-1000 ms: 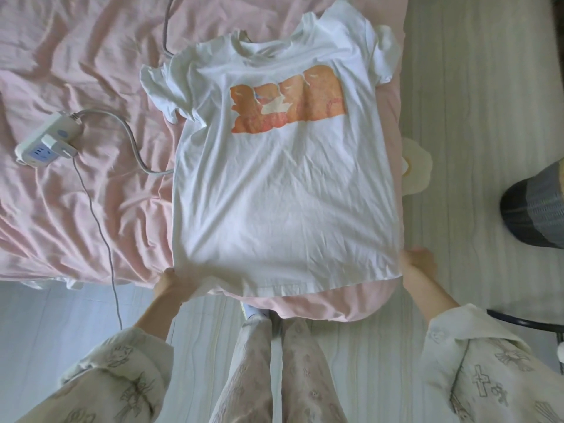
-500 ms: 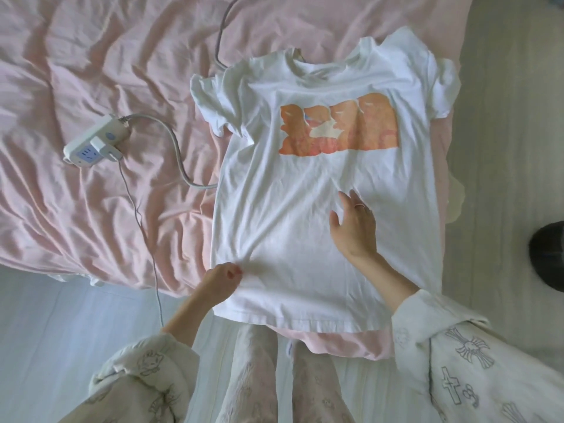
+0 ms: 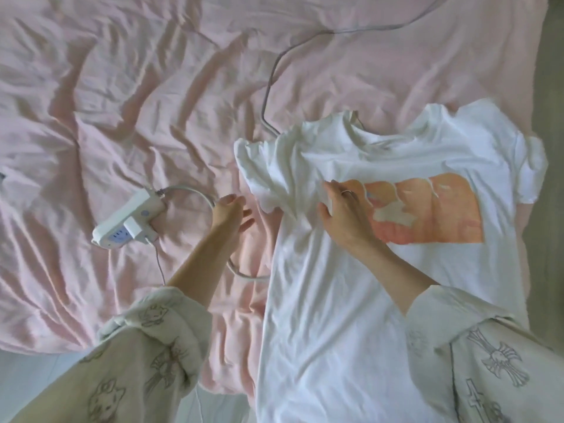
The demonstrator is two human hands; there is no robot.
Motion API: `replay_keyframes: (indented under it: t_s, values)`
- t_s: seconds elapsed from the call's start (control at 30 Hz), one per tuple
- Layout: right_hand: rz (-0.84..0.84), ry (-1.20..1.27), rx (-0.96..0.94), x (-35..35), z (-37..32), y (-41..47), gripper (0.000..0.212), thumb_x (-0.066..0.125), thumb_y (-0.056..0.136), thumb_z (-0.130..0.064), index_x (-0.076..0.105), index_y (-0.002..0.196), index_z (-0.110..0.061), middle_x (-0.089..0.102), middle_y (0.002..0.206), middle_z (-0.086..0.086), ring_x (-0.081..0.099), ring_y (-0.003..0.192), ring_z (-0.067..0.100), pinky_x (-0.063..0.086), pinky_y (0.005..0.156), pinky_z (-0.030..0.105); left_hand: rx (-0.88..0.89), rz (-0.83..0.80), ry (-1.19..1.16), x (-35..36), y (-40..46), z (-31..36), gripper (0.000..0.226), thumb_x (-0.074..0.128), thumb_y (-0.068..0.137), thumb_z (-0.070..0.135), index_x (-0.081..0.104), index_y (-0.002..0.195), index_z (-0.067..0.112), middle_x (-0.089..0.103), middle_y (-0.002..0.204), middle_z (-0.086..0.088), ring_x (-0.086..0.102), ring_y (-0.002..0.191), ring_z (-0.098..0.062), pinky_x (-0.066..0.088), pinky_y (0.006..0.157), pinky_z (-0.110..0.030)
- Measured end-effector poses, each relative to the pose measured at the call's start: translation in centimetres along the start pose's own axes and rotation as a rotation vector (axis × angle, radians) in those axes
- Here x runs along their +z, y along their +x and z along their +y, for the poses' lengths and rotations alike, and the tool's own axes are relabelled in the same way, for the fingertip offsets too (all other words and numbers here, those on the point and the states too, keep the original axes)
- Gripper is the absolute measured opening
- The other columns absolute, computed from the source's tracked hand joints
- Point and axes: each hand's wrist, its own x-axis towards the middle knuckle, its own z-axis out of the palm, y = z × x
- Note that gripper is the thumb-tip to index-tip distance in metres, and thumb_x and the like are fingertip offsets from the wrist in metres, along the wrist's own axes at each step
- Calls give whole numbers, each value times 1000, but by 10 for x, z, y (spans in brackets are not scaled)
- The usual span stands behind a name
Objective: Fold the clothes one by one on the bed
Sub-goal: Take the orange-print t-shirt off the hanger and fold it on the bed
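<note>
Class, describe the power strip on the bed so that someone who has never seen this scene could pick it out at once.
Start from the wrinkled pink bedsheet that fills most of the view, then look to the side of the white T-shirt, beyond the left hand. The power strip lies there: a white plastic bar with a plug in it and grey cables running off, the only hard object on the bed.

One T-shirt, one power strip (plugged), two hands.

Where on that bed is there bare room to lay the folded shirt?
The wide pink sheet above the power strip and left of the grey cable lies bare. It is crowded between the strip and T-shirt, where the left hand and white cord sit.
</note>
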Motion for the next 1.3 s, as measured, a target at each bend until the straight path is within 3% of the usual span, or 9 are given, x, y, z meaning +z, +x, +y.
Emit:
replay_keyframes:
  t_s: [0.23,0.37,0.53,0.73,0.9,0.97,1.07,1.2,1.3]
  values:
    - [-91,-122,-221,9,-8,44,52,40,98,-26,29,147,-15,18,157,8,18,145,22,18,115,34,-70,-49,-70,29,51,41,19,61,89,21,57,76,8,48,55,-5,47,41,-14,43,57,-29]
    - [-131,-116,-238,11,-8,64,52,38,97,-27,29,147,-14,19,156,9,19,144,27,23,116,42,-160,-120,-133,36,66,55,22,66,84,12,61,103,3,64,88,-10,61,75,-22,53,73,-37]
    - [-245,-131,-251,13,-19,88,56,39,98,-35,22,149,-19,12,158,7,13,145,27,20,115,47,-25,-97,-203,17,65,74,39,71,79,9,59,115,0,69,98,-14,68,85,-28,56,79,-43]
    - [-384,-215,-238,22,-20,96,63,36,98,-41,4,151,-27,-6,159,-1,-4,146,19,4,115,51,70,388,-127,-27,81,62,43,70,80,21,58,114,-2,61,84,-5,62,85,-27,52,61,-29]
    - [-337,-257,-292,32,-13,90,67,39,95,-48,6,151,-29,-5,159,0,-4,147,20,1,113,57,-31,-157,-85,-29,73,53,31,63,87,23,61,113,7,70,106,-10,68,97,-26,57,80,-39]
    - [-284,-262,-309,34,-11,85,64,44,92,-48,25,148,-24,15,158,7,15,145,26,11,109,63,42,-175,98,-31,70,49,22,68,82,14,63,102,6,70,102,-13,68,92,-29,57,76,-37]
    - [-255,-278,-334,32,-8,78,65,34,82,-57,51,135,-21,45,144,10,43,132,30,30,98,67,233,127,540,-35,71,48,16,66,84,16,54,91,7,61,88,-16,62,80,-33,47,64,-34]
    - [-287,-236,-397,27,1,66,71,26,81,-62,48,136,-23,42,146,7,40,135,27,27,103,64,476,368,735,-18,51,64,27,55,90,24,49,102,1,62,97,-26,59,93,-42,44,76,-42]
    - [-274,-183,-317,16,17,61,83,8,76,-68,25,148,-29,16,158,-1,14,146,18,8,115,53,742,405,808,16,19,81,39,47,87,42,48,92,3,65,84,-25,60,82,-45,42,66,-41]
